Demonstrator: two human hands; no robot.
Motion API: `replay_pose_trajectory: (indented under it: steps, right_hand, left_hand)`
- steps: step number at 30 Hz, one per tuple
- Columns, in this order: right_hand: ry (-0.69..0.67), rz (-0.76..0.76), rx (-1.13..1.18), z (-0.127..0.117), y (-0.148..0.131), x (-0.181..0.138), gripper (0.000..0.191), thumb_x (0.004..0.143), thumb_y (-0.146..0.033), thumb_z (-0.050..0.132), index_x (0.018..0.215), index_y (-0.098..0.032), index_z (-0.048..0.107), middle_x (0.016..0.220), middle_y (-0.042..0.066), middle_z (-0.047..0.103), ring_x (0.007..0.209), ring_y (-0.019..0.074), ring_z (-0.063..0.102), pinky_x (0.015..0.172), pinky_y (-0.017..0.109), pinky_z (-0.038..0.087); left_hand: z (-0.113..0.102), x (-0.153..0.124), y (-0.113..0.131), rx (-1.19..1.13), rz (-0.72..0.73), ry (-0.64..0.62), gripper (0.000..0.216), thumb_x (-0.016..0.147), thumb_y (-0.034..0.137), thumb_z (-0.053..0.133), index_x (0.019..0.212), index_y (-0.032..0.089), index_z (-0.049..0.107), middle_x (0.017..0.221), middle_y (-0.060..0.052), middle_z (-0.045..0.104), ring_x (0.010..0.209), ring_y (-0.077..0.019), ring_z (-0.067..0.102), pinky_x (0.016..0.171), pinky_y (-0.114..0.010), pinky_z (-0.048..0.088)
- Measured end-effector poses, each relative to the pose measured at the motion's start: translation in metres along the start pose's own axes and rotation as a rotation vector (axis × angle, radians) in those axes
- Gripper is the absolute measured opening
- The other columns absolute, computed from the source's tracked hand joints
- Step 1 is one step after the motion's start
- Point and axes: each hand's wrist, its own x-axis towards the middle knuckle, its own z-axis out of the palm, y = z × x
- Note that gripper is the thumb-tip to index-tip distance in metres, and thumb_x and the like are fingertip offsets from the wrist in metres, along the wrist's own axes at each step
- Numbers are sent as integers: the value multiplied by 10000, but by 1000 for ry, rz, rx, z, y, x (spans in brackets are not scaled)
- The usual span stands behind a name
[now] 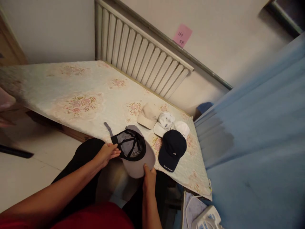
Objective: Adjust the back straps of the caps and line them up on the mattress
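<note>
A grey baseball cap (137,160) is held upside down over the near edge of the bed, its dark inside facing up. My left hand (106,154) grips its back rim by the strap. My right hand (149,178) pinches the edge of its brim. Just right of it on the flowered bedspread (85,95) lies a navy cap (172,149). Behind that lie a white cap (164,123), another white cap (183,128) partly hidden by the navy one, and a beige cap (148,115).
A white radiator (140,54) runs along the wall behind the bed, with a pink note (182,35) above it. A blue curtain (257,140) hangs at the right. A white object (206,218) sits on the floor at the lower right.
</note>
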Motion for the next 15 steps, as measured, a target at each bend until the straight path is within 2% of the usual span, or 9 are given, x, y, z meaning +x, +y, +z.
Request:
replay_pose_trajectory:
  steps: [2, 6, 10, 15]
  right_hand:
    - [11, -2, -12, -1, 0, -1, 417, 683, -357, 682, 989, -76, 723, 896, 108, 774, 836, 266, 712, 765, 364, 561]
    - [11, -10, 12, -2, 3, -2, 414, 683, -361, 685, 984, -78, 721, 907, 113, 773, 848, 268, 712, 769, 367, 562]
    - [18, 22, 67, -4, 8, -1, 412, 664, -362, 700, 975, -93, 718, 904, 103, 776, 840, 264, 716, 768, 362, 564]
    - [16, 71, 135, -7, 15, -1, 448, 638, -367, 724, 1001, -104, 706, 903, 89, 777, 820, 251, 716, 778, 366, 564]
  left_hand:
    - [1, 1, 4, -61, -41, -31, 208, 791, 313, 622, 784, 156, 485, 738, -62, 639, 653, -152, 666, 655, -291, 576]
    - [-1, 8, 8, -92, -66, 59, 206, 758, 277, 672, 760, 150, 510, 655, 1, 586, 541, -92, 576, 522, -201, 498]
    - [-2, 7, 3, -82, -84, 109, 279, 669, 229, 740, 801, 176, 500, 646, 31, 575, 559, -127, 594, 484, -215, 480]
    - [-6, 6, 0, -151, -121, 16, 306, 626, 257, 774, 769, 166, 518, 624, 17, 597, 572, -130, 612, 563, -242, 528]
